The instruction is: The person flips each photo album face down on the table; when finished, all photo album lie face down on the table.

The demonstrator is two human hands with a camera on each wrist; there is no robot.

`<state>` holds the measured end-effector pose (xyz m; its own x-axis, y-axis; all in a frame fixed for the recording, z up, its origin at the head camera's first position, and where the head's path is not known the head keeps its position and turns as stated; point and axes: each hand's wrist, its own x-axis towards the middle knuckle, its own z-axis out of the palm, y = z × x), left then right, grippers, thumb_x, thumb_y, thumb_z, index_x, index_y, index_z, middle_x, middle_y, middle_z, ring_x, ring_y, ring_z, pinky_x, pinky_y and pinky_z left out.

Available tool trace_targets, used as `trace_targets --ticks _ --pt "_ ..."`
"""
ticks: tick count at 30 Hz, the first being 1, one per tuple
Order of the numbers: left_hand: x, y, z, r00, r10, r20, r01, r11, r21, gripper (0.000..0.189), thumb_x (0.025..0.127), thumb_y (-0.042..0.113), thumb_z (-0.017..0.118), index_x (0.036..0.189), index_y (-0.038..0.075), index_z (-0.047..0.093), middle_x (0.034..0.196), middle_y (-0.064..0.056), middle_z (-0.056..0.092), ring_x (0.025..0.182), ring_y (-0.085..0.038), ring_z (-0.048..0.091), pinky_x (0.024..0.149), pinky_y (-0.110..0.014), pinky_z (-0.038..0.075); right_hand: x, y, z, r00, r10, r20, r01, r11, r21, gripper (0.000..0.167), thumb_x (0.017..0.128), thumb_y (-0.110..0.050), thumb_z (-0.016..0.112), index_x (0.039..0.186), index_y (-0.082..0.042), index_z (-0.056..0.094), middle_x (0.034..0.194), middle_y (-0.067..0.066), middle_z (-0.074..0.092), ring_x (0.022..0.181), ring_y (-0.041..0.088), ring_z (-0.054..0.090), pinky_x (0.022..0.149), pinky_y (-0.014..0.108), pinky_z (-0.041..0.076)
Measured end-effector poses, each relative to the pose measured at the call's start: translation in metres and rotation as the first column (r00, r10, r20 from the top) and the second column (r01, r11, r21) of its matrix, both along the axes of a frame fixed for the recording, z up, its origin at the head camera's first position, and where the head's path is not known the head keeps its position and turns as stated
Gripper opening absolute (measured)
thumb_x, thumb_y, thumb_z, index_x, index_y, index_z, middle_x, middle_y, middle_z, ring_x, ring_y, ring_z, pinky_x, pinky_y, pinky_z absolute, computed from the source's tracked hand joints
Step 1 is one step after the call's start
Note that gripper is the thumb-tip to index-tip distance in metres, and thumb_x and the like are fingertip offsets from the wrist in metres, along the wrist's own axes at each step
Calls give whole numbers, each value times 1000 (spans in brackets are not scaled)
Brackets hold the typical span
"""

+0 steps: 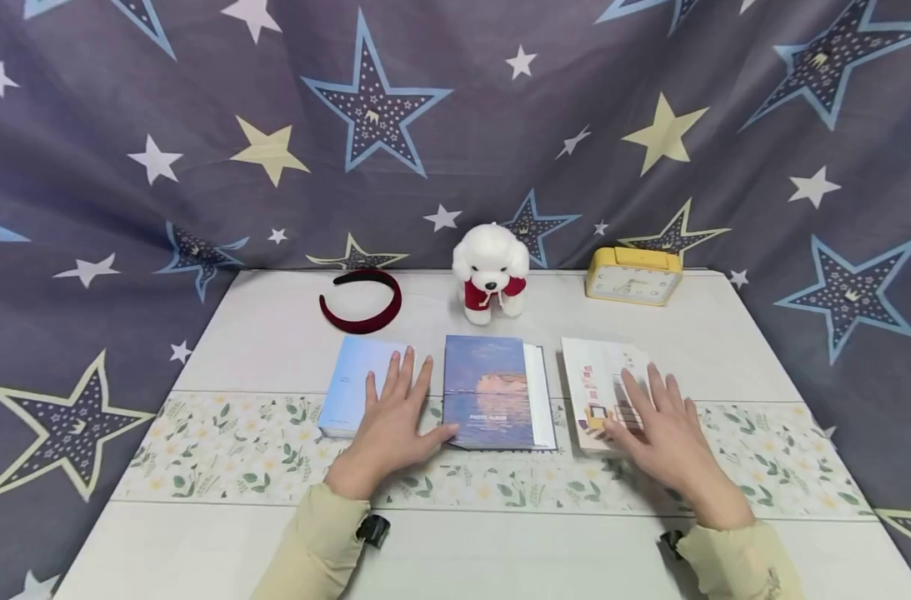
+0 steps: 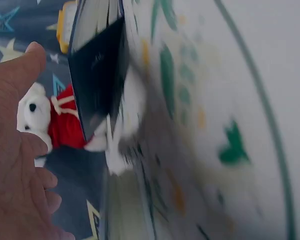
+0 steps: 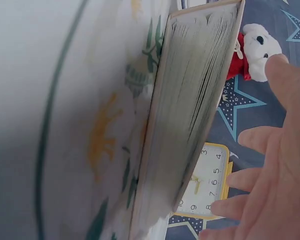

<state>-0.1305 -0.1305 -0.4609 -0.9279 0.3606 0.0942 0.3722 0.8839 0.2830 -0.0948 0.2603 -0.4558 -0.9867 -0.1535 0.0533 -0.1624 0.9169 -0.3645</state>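
Note:
Three albums lie in a row on the table. My left hand (image 1: pixel 395 421) is spread over the right part of the light blue album (image 1: pixel 353 375), its thumb at the left edge of the blue album marked PHOTO ALBUM (image 1: pixel 488 400). Over the right side of the white album (image 1: pixel 586 375) my right hand (image 1: pixel 668 433) stretches with fingers apart. The left wrist view shows the middle album's dark cover (image 2: pixel 97 80) beside the thumb. In the right wrist view, the white album's thick page block (image 3: pixel 185 100) faces the palm. Neither hand grips anything; whether the fingers touch the covers I cannot tell.
Behind the albums stand a white plush dog (image 1: pixel 493 271) in red and a yellow alarm clock (image 1: pixel 635 275). A dark red headband (image 1: pixel 361 325) lies at the back left. A star-patterned curtain (image 1: pixel 455 125) surrounds the table's back and sides.

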Motion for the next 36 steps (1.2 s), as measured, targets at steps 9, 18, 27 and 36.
trace_targets --ticks 9,18,27,36 --pt "-2 33 8 993 -120 -11 121 993 17 100 86 66 56 157 8 16 162 -20 3 148 -36 0 113 -64 2 8 12 -4 999 -22 28 23 999 -42 83 95 -53 55 156 -8 22 156 35 6 138 59 9 103 74 15" --pt "-6 74 13 970 -241 37 241 970 -16 101 88 67 54 157 6 13 161 -23 2 147 -39 -1 115 -60 5 15 22 0 992 -69 102 80 991 -106 80 99 -51 48 157 -9 13 154 38 0 131 64 20 96 75 27" --pt "-7 112 15 945 -316 82 321 945 -57 94 92 64 50 158 11 8 162 -18 -1 148 -37 -1 116 -57 7 19 32 2 974 -128 185 154 979 -130 75 102 -51 39 154 0 22 153 38 11 133 61 21 99 73 25" --pt "-8 146 13 917 -379 124 388 920 -56 90 93 60 52 157 11 14 162 -15 -5 149 -32 0 116 -56 9 22 40 1 964 -141 225 186 964 -191 71 103 -48 39 151 3 27 153 38 12 135 59 19 101 73 22"
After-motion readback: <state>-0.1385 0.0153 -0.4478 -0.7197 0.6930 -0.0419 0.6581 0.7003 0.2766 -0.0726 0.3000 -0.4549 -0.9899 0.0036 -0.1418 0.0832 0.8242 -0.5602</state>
